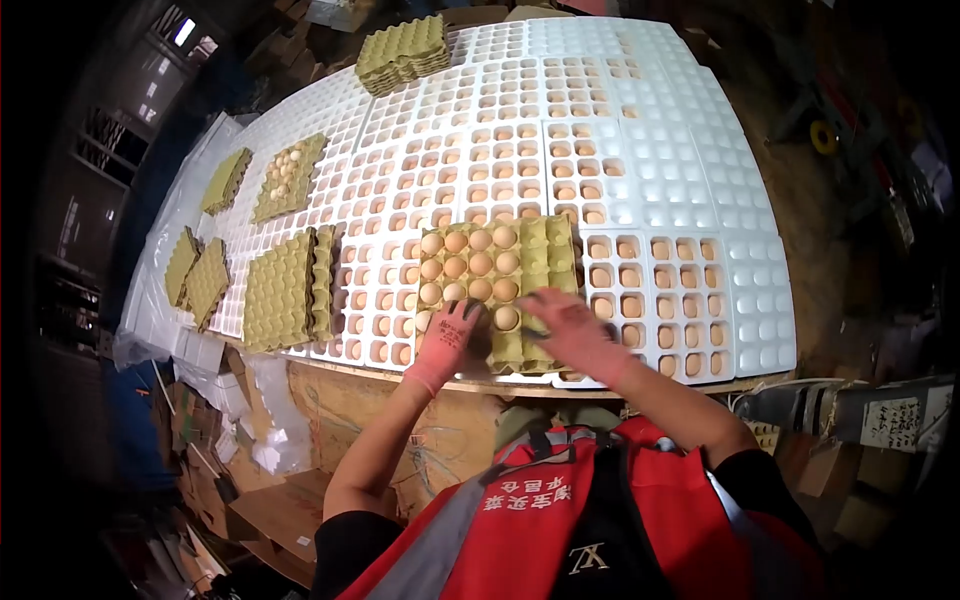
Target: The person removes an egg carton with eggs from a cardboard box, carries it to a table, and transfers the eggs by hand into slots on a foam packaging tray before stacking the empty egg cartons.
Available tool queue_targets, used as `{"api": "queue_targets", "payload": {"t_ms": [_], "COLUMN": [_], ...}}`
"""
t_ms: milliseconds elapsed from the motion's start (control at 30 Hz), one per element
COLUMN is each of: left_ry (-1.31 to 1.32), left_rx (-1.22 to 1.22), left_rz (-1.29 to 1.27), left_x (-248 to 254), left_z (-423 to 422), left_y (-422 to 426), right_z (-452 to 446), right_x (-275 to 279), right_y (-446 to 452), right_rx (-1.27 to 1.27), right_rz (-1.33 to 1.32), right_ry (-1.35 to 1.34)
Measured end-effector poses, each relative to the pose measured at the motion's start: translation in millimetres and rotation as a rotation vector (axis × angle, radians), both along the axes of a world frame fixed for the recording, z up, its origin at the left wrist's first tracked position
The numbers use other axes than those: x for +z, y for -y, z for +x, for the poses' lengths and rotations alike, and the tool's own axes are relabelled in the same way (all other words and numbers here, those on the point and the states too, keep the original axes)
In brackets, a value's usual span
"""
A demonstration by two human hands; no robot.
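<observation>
A yellow-green egg tray (547, 262) lies on the white foam trays near the table's front edge, with rows of eggs (480, 264) in its left and middle part and bare cups on its right. My left hand (450, 335), in a pink glove with dark fingertips, is over the tray's front left cups, its fingers bent down around the eggs there; what they hold is hidden. My right hand (572, 332), gloved the same way, is blurred above the tray's right part, its fingertips beside an egg in the front row.
White foam trays (670, 180) with eggs in their cells cover the table. Stacks of egg trays stand at the back (403, 52) and front left (285, 290). Another tray (290, 178) holds a few eggs. Cardboard (285, 515) lies below left.
</observation>
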State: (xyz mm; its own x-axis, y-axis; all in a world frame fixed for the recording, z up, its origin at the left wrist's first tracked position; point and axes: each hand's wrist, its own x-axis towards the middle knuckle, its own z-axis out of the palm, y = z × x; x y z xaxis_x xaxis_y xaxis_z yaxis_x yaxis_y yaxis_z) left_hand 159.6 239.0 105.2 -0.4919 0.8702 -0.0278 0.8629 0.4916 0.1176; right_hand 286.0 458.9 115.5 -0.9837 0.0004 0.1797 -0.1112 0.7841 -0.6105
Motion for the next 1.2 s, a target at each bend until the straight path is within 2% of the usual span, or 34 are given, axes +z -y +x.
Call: {"api": "queue_targets", "payload": {"t_ms": [67, 133, 167, 200, 267, 300, 333, 400, 433, 500, 533, 567, 600, 633, 667, 700, 733, 767, 800, 833, 867, 900, 933, 1000, 1033, 1067, 1100, 1133, 1200], "left_ry": [0.075, 0.400, 0.627, 1.003, 1.215, 0.720, 0.390, -0.137, -0.097, -0.013, 0.228, 0.472, 0.713, 1.263, 1.170, 1.070, 1.417, 1.078, 0.197, 0.046, -0.115, -0.052, -0.207, -0.100, -0.005, 0.089, 0.519, 1.056, 1.368], "left_rx": [-0.036, 0.231, 0.313, 0.467, 0.556, 0.434, 0.308, -0.061, -0.055, -0.048, 0.111, 0.274, 0.438, 0.627, 0.451, 0.283, 0.491, 0.470, 0.154, 0.120, 0.096, 0.104, -0.056, 0.033, 0.105, 0.175, 0.319, 0.502, 0.471], "left_rz": [0.103, 0.305, 0.738, 0.883, 0.764, 0.578, 0.472, 0.142, 0.120, 0.072, 0.220, 0.369, 0.520, 0.751, 0.737, 0.737, 0.768, 0.561, 0.499, 0.294, 0.095, 0.094, 0.171, 0.021, 0.185, 0.349, 0.544, 0.450, 0.676], "left_x": [-16.7, 15.3, -2.8, -2.2, 10.6, 19.6, 25.4, -2.6, -3.8, -8.3, -0.9, 14.5, 22.6, 8.8, 1.1, -6.8, 19.1, 26.0, -5.4, -4.7, -3.3, -33.7, -28.3, 16.5, 25.0, 27.4, 3.0, 52.1, 51.4], "left_z": [-14.6, -7.9, -7.5, -17.3, -30.6, -27.1, -23.7, -41.1, -46.4, -56.1, -52.3, -45.9, -46.0, -61.7, -71.5, -81.2, -81.9, -78.4, -81.4, -81.0, -82.3, -99.4, -102.6, -88.1, -82.8, -83.8, -98.3, -85.6, -74.9], "left_y": [5.0, 2.9, 7.9, 11.2, 4.7, -7.2, -18.3, -25.8, -30.2, -36.3, -33.1, -26.0, -19.5, -9.7, -2.4, 4.9, -12.7, -31.4, -43.0, -58.5, -69.5, -70.2, -67.8, -70.2, -66.6, -63.2, -62.4, -85.9, -118.3], "right_z": [-31.6, -45.7, -50.3, -47.2, -47.3, -54.5, -59.8, -80.1, -97.6, -101.0, -94.0, -83.5, -80.4, -84.4, -86.6, -94.2, -96.0, -106.8, -129.6, -137.4, -145.0, -137.6, -127.6, -86.8, -69.8, -57.4, -49.2, -47.8, -56.8], "right_x": [-25.1, -22.5, -19.4, -17.0, -5.1, -16.3, -20.2, -24.2, -24.8, -25.7, -2.2, 27.3, 33.8, 24.6, 7.8, -4.1, 25.0, 18.0, -35.0, -27.4, -26.3, -18.0, -2.7, 29.4, 26.5, 21.0, 18.1, -4.8, -44.4], "right_y": [39.1, 39.7, 39.4, 30.9, 9.9, 6.5, 8.2, 19.3, 28.9, 13.8, 6.8, -6.7, -23.8, -40.0, -51.2, -48.8, -29.4, -13.2, -3.6, 13.1, 13.5, -0.2, -11.1, -53.6, -89.8, -125.5, -150.1, -172.6, -199.8], "right_rx": [0.130, 0.115, 0.108, 0.016, -0.226, -0.331, -0.243, -0.072, 0.005, -0.056, -0.082, -0.172, -0.295, -0.225, -0.159, -0.166, -0.207, -0.111, -0.069, -0.073, -0.100, -0.087, -0.067, -0.313, -0.400, -0.554, -0.733, -0.760, -0.583], "right_rz": [0.454, 0.383, 0.344, 0.040, -0.589, -0.398, -0.132, 0.388, 0.563, 0.361, 0.261, 0.008, -0.546, -0.670, -0.795, -0.511, -0.168, 0.209, 0.532, 0.950, 0.859, 0.716, 0.570, 0.010, -0.114, -0.089, -0.046, 0.024, 0.215], "right_ry": [0.131, 0.147, 0.159, 0.189, 0.312, 0.146, 0.173, 0.207, 0.292, 0.244, 0.230, 0.283, 0.473, 0.362, 0.258, 0.189, 0.384, 0.338, 0.282, 0.297, 0.337, 0.339, 0.336, 0.260, 0.218, 0.232, 0.215, 0.178, 0.392]}}
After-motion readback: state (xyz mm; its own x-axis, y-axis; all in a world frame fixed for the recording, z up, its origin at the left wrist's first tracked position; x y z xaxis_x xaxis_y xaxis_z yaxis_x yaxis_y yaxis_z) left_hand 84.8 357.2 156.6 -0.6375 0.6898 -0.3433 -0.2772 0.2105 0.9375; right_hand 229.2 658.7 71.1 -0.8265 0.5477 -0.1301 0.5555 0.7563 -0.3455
